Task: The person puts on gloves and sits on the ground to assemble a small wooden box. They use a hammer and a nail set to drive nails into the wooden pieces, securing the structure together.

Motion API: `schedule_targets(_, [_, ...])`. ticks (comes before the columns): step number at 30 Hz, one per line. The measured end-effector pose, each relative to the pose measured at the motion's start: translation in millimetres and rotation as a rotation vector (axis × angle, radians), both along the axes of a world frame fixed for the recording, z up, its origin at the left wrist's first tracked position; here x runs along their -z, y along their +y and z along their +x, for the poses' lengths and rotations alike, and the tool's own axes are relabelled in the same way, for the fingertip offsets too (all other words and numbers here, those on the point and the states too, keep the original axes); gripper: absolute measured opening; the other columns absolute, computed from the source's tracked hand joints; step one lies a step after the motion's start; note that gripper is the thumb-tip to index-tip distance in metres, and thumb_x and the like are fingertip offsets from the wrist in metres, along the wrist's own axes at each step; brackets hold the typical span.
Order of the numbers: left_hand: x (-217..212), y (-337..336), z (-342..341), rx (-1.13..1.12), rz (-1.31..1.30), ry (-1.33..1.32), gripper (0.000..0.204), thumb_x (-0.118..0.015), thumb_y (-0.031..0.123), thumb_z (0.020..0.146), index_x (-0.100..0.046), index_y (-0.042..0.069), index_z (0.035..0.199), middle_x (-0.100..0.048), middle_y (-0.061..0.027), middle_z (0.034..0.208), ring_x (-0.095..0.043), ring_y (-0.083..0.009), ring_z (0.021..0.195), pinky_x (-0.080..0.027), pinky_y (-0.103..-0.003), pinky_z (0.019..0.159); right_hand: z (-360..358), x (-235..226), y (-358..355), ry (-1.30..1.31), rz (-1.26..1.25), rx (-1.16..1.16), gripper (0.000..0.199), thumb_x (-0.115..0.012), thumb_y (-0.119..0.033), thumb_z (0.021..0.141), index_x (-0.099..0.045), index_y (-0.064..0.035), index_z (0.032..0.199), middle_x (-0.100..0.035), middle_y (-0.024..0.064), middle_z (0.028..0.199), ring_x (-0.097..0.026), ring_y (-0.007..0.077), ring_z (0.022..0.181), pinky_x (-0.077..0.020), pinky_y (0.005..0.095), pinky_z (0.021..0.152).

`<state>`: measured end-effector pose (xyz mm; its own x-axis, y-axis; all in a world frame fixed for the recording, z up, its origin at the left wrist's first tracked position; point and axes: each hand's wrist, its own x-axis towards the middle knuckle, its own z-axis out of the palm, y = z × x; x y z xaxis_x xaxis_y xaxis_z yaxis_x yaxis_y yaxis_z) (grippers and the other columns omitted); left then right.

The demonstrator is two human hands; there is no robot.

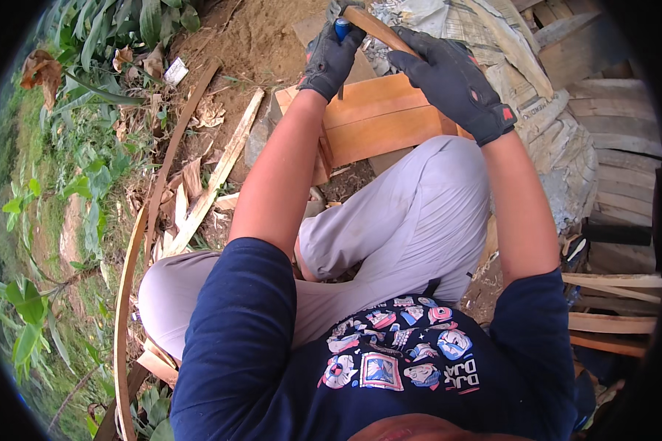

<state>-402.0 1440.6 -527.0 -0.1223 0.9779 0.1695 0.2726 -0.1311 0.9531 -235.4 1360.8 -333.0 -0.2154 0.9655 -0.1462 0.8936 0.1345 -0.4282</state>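
Both my hands wear dark grey gloves. My left hand (329,62) is closed around a tool with a blue handle end (342,28), which looks like a chisel; a dark shaft shows below the fist. In my right hand (452,84) is the wooden handle of a hammer (379,31). Its grey head lies at the top edge of the view, right by the blue handle end; whether they touch I cannot tell. Under both hands stands a reddish-brown wooden workpiece (382,136), box-like and made of planks, in front of my bent knee.
To the left lie a pale wood strip (224,165) and a long curved strip (125,316), beside green plants (26,301). A crumpled whitish sack (544,140) spreads at the right, with stacked planks (614,169) beyond it. My crossed legs (397,213) fill the middle.
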Motion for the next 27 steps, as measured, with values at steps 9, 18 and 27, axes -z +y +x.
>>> schedule_targets(9, [10.8, 3.5, -1.6, -0.056, -0.051, 0.033, 0.060, -0.068, 0.062, 0.098, -0.071, 0.012, 0.131, -0.077, -0.0112, 0.091, -0.075, -0.0287, 0.090, -0.057, -0.044, 0.085, -2.2, -6.2, 3.9, -0.097, 0.050, -0.082, 0.058, -0.063, -0.047, 0.102, -0.069, -0.0061, 0.142, -0.072, 0.0121, 0.090, -0.068, 0.0248, 0.082, -0.0538, 0.0401, 0.081])
schedule_targets(18, [4.1, -4.1, 6.4, -0.127, 0.014, -0.094, 0.055, -0.071, 0.055, 0.099, -0.070, 0.012, 0.133, -0.077, -0.0101, 0.102, -0.074, -0.0244, 0.094, -0.055, -0.042, 0.085, 4.7, 13.5, 19.3, -0.150, 0.263, -0.178, 0.066, -0.059, -0.055, 0.101, -0.066, -0.0072, 0.146, -0.076, 0.0179, 0.120, -0.073, 0.0335, 0.106, -0.0541, 0.0439, 0.098])
schedule_targets(27, [2.4, -7.3, 9.1, -0.133, 0.100, -0.342, 0.035, -0.071, 0.039, 0.102, -0.072, 0.020, 0.132, -0.076, -0.0028, 0.093, -0.068, -0.0141, 0.074, -0.056, -0.035, 0.073, -0.2, -1.1, 28.4, -0.241, 0.133, -0.272, 0.065, -0.056, -0.058, 0.103, -0.067, -0.0078, 0.143, -0.075, 0.0191, 0.117, -0.072, 0.0379, 0.106, -0.0540, 0.0468, 0.097])
